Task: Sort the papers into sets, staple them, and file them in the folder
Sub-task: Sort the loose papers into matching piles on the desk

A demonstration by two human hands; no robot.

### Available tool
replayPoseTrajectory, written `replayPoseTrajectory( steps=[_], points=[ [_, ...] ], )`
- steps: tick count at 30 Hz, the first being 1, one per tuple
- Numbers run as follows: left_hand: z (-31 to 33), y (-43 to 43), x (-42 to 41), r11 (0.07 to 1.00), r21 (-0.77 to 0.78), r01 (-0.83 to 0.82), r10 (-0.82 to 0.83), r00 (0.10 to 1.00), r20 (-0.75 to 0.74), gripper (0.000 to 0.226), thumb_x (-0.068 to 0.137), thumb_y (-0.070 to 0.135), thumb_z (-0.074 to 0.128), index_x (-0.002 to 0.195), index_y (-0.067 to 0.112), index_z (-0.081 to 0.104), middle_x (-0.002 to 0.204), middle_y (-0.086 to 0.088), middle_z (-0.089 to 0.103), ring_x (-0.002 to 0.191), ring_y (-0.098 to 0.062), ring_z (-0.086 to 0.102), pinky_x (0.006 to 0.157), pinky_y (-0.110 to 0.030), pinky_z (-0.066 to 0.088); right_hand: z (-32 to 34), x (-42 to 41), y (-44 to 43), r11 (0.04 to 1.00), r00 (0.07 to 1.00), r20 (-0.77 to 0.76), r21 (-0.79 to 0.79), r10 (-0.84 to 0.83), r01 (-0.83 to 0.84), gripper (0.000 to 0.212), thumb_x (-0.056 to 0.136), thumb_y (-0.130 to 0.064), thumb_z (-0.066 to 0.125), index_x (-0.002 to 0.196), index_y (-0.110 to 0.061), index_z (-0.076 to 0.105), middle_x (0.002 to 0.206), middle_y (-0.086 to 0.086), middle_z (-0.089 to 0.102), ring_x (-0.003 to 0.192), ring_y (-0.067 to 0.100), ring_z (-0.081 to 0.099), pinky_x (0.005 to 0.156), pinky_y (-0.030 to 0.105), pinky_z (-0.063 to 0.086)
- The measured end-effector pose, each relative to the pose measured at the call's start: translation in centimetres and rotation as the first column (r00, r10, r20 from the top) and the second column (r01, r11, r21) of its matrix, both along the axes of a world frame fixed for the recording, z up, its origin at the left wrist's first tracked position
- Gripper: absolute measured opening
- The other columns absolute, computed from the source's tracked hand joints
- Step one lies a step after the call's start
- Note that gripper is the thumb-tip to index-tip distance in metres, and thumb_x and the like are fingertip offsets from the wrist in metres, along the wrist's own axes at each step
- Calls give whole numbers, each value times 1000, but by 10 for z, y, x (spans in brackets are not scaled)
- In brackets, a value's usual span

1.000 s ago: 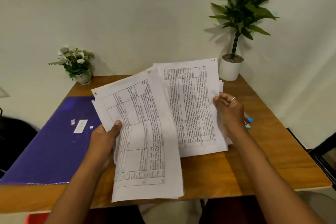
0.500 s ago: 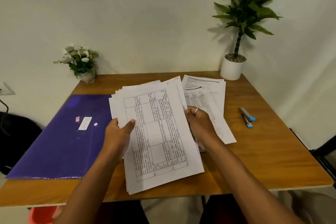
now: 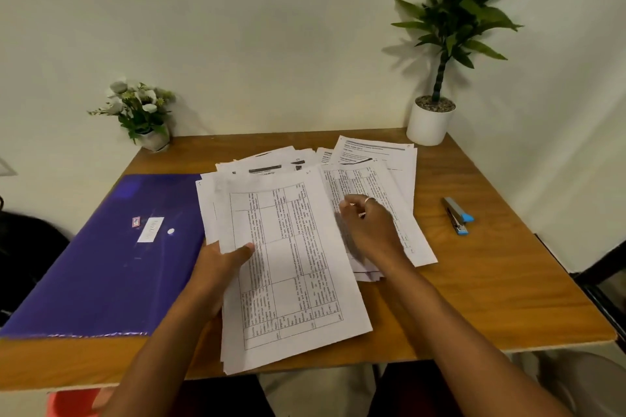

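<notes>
A stack of printed papers (image 3: 291,264) with a table on its top sheet lies at the table's middle and hangs over the front edge. My left hand (image 3: 220,267) grips its left edge, thumb on top. My right hand (image 3: 367,230) has curled fingers at the stack's right edge, over a second pile of papers (image 3: 399,186) fanned out on the table behind and to the right. What its fingers pinch is blurred. A purple folder (image 3: 101,254) lies flat at the left. A grey and blue stapler (image 3: 458,215) lies at the right.
The wooden table (image 3: 491,288) stands against a white wall. A small white flower pot (image 3: 145,115) is at the back left corner, a tall green plant in a white pot (image 3: 431,122) at the back right. A dark chair (image 3: 23,247) stands left.
Both hands have lowered the papers from the air to the table. The sheet in my right hand now lies on the right pile, and that hand has moved to the stack's right edge.
</notes>
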State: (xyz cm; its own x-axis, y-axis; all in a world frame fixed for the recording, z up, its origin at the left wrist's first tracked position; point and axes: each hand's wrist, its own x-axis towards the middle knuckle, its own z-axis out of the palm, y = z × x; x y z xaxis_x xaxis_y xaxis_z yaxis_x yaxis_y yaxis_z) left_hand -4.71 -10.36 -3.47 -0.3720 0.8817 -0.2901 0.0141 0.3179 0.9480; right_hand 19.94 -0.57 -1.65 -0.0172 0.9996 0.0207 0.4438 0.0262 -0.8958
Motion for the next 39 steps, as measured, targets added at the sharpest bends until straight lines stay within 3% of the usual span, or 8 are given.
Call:
replayPoseTrajectory(
  steps=[3,7,15,19,27,31,34,39],
  points=[
    [-10,2,1,999,-27,-26,23,992,-123,29,97,28,68,124,24,59,108,0,74,93,-26,74,76,-48,62,-17,29,28,969,906,362,190,-219,159,40,96,-37,63,132,-18,65,137,2,59,126,22,52,98,37,46],
    [-15,3,-1,999,-30,-19,14,983,-181,22,96,33,69,115,27,60,99,2,75,83,-23,76,70,-47,64,-31,57,55,963,778,567,155,-271,222,47,92,-43,68,129,-15,62,134,8,59,127,31,47,104,47,38],
    [-17,3,-2,1000,6,7,-6,986,-169,18,97,30,67,114,27,59,100,2,75,83,-21,75,60,-33,60,-33,64,63,925,732,570,288,-374,248,33,90,-30,75,116,-10,72,108,8,73,107,28,61,94,46,40],
    [-19,4,-3,1000,-10,7,-8,984,-179,22,97,32,67,116,25,60,101,1,75,84,-22,75,64,-38,61,-41,61,60,924,717,589,310,-373,226,16,95,-26,69,99,-11,73,96,8,74,98,28,65,93,44,36],
    [-24,4,-6,1000,-12,2,-5,983,-182,27,95,37,69,118,26,60,105,0,75,87,-25,76,75,-49,64,-43,63,61,905,728,549,345,-410,249,25,90,-26,74,111,-12,70,108,7,72,109,30,61,96,49,39],
    [-24,4,-5,1000,7,2,-1,986,-170,22,96,34,68,115,27,60,103,1,75,85,-23,76,69,-42,64,-47,65,66,915,760,519,307,-392,262,30,89,-34,75,111,-15,69,112,7,71,110,29,60,93,52,47],
    [-23,3,-4,1000,18,3,0,987,-162,26,96,32,68,119,25,59,103,2,75,82,-21,76,60,-33,61,-47,64,66,938,784,517,235,-343,255,54,87,-50,73,125,-13,64,121,8,66,116,30,58,91,49,52],
    [-22,3,-4,999,40,-9,15,990,-140,26,96,28,68,120,25,58,104,3,74,87,-20,75,61,-32,60,-43,62,72,940,844,417,207,-337,273,57,86,-29,81,136,-11,59,129,11,65,120,32,59,91,51,56]
  ],
)
